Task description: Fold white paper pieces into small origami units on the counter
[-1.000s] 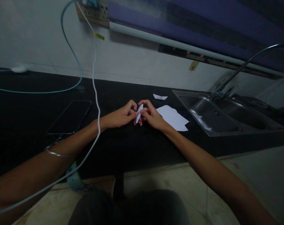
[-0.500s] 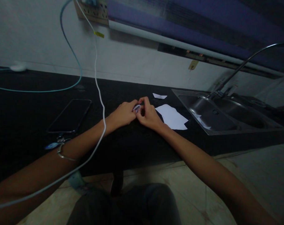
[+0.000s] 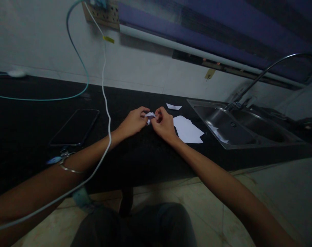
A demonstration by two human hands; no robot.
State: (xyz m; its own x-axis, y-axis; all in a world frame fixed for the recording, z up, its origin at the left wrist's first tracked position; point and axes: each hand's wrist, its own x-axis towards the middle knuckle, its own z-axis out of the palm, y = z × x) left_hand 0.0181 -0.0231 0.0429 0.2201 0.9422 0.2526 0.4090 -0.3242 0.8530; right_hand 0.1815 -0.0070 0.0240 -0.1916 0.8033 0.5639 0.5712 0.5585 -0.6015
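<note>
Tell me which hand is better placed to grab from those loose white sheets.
Probably the right hand: it is close beside the white sheets, while the left hand is farther off, beyond the folded paper both hands hold.

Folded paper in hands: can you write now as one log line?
left hand: holding folded paper; right hand: holding same; right: loose white paper, boat-shaped paper; left: phone on black countertop

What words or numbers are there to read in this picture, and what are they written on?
No words or numbers can be read.
The folded paper and loose white paper show no writing I can make out.
The phone's screen is dark.
The yellow tag is too small and blurry to tell.
</note>
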